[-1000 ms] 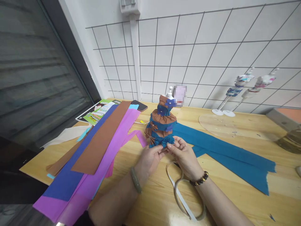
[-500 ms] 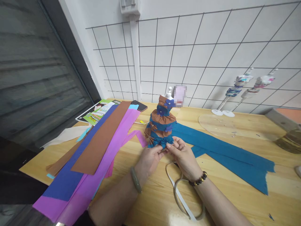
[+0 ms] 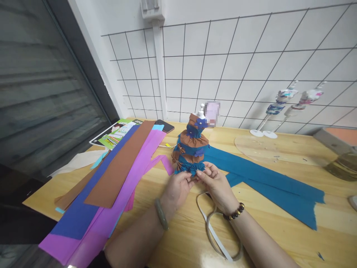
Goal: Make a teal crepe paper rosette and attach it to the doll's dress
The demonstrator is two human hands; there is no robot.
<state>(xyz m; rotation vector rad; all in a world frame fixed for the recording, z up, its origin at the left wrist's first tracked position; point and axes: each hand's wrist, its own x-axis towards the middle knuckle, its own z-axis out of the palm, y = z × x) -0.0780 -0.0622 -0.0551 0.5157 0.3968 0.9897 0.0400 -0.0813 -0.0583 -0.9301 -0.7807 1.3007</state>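
A small white mannequin point(image 3: 201, 111) stands in a tiered dress point(image 3: 193, 140) of crinkled brown and teal paper with blue bits on it. At the dress's lower hem, a gathered teal paper ruffle point(image 3: 195, 168) fans out. My left hand point(image 3: 178, 188) pinches the ruffle's bottom edge from the left. From the right, my right hand point(image 3: 216, 182) grips the same edge between thumb and fingers. Both sets of fingertips nearly meet at the front of the hem. My fingers hide part of the paper there.
Brown, blue and purple crepe paper strips point(image 3: 119, 167) lie stacked at left, near a phone point(image 3: 165, 125). A long teal strip point(image 3: 267, 178) stretches right. White and grey bands point(image 3: 213, 227) lie by my right wrist. Two small mannequins point(image 3: 281, 100) stand behind, near a round clear sheet point(image 3: 255, 149).
Both hands stay at the hem with almost the same grip. The whole view has shifted very slightly; nothing else has visibly moved.
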